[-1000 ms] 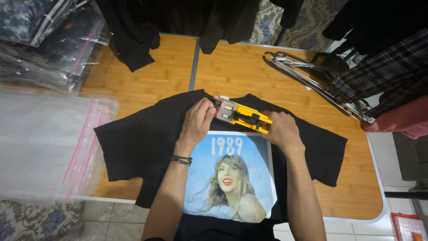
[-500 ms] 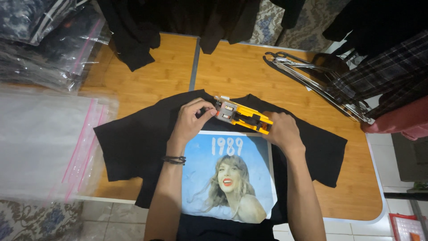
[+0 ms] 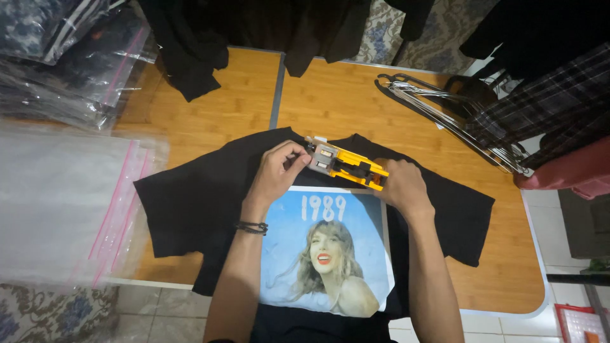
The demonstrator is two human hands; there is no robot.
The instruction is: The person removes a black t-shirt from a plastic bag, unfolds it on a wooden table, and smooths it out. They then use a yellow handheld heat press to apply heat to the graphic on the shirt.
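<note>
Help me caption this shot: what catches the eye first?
A black T-shirt with a large pale-blue portrait print lies flat on the wooden table. At its collar, the left hand and right hand hold a yellow tagging gun. Wire hangers lie at the upper right.

Bare forearms, dark braided wristband (image 3: pixel 253 227)

Matt black cloth t-shirt (image 3: pixel 190 203) with smooth print; glossy yellow plastic tagging gun (image 3: pixel 346 165), metal front; smooth varnished wood table (image 3: pixel 210 121); shiny clear plastic bags (image 3: pixel 57 203); metal wire hangers (image 3: pixel 445 114).
</note>
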